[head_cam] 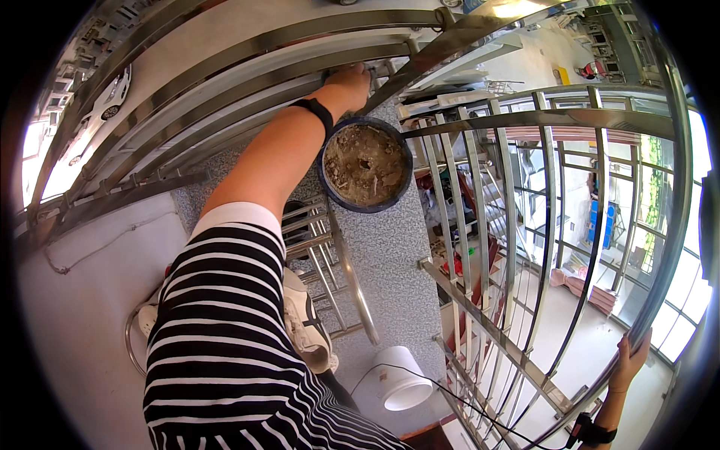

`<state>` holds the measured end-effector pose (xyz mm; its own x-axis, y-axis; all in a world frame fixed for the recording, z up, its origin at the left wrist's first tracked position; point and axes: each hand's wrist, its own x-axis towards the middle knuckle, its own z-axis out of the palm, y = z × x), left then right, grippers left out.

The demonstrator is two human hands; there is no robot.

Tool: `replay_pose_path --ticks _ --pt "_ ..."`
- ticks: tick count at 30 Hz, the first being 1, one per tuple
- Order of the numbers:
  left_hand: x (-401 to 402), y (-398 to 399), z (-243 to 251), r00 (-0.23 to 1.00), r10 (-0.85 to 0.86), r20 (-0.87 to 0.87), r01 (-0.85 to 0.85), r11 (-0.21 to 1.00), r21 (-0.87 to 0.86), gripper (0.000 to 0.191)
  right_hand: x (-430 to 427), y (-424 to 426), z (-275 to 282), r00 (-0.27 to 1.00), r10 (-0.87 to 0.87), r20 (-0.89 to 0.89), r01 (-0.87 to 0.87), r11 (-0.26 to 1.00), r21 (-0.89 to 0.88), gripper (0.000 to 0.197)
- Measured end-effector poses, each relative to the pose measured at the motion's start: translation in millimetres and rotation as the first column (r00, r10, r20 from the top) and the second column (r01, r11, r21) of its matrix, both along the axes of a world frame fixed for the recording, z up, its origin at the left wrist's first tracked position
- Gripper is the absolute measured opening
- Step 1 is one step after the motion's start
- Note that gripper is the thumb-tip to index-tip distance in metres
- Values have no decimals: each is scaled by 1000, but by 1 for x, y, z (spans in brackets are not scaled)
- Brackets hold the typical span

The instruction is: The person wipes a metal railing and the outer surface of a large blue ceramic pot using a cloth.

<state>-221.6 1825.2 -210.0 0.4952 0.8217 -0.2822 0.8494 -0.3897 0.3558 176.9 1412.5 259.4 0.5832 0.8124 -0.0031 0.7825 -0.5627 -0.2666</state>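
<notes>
My left hand (351, 87) reaches over a round dark pot (368, 163) into the corner where the metal railings meet. Its fingers are partly hidden, with something dark beside them, so what they hold is unclear. Dry brown soil with a small hole near its middle fills the pot, which stands on a speckled grey stone floor (388, 253). Far to the right, my right hand (630, 360) is wrapped around the rounded metal handrail (666, 242). Each wrist wears a black band.
A metal rack (332, 287) with a beige shoe (306, 315) is close to my body. Below it a white bucket (396, 377) leans, crossed by a black cable (461, 396). Past the barred railing (506, 225) there is a drop to a lower floor with stairs.
</notes>
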Motion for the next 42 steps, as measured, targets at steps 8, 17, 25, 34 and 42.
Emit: replay_pose_path --ticks 8,17,25,34,42 --pt "40 -20 -1 994 104 -22 -103 992 72 39 -4 0 -3 998 59 15 -59 998 24 65" --pt "-113 -68 -3 845 521 -117 -516 853 74 36 19 -5 -4 999 -31 34 30 999 24 66" --pt "-237 -128 58 776 441 -451 -515 856 -49 12 -9 12 -6 977 159 144 -160 987 -10 61" --pt "-289 -242 265 872 320 -369 -389 912 -127 21 -59 28 11 981 147 124 -134 985 -106 62" --pt "-354 -398 428 669 704 239 -739 662 122 33 -51 23 16 942 278 190 -281 960 -12 53"
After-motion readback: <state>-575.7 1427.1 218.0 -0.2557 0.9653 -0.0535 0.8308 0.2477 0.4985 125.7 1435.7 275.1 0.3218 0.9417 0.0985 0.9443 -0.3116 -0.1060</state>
